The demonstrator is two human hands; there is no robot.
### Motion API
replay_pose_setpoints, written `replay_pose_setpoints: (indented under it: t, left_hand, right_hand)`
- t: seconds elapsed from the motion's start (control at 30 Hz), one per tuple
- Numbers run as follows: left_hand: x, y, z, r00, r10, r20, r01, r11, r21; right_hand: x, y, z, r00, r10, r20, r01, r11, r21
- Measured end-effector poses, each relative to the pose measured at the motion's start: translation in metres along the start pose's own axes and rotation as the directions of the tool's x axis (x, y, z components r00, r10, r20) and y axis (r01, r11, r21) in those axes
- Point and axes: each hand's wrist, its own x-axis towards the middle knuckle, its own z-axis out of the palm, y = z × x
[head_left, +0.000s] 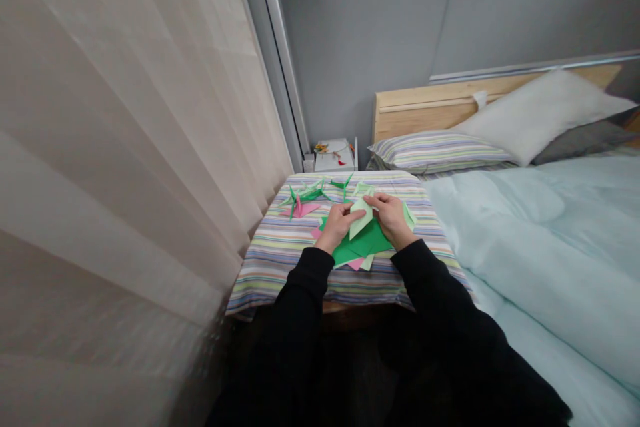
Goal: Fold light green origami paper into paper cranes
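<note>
My left hand (337, 225) and right hand (393, 217) both grip a pale green paper triangle (361, 217), fingers closed on it, over loose dark green origami sheets (363, 240) on a striped cotton bedspread (280, 267), near folded green paper cranes (310, 193).

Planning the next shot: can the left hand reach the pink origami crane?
Probably yes: the left hand sits near the pink origami crane with nothing between, though it now grips pale green paper.
</note>
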Motion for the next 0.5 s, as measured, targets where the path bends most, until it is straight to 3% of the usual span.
replay_pose_setpoints:
  t: [0.3,0.4,0.5]
  left_hand:
    - [0.0001,0.0015,-0.0001,0.999,-0.018,0.048,0.019,1.000,-0.007]
    - [-0.0006,0.0013,0.0010,1.000,0.004,0.005,-0.004,0.999,-0.035]
    - [-0.0005,0.0009,0.0023,0.996,0.046,-0.071,-0.052,0.995,-0.080]
  right_hand:
    - [0.0072,-0.0034,-0.0042,0.993,-0.050,-0.104,0.062,0.992,0.113]
    - [0.0060,-0.0046,-0.0053,0.991,-0.070,-0.113,0.083,0.990,0.114]
    - [0.0006,-0.0052,-0.0029,0.997,-0.074,-0.036,0.076,0.995,0.072]
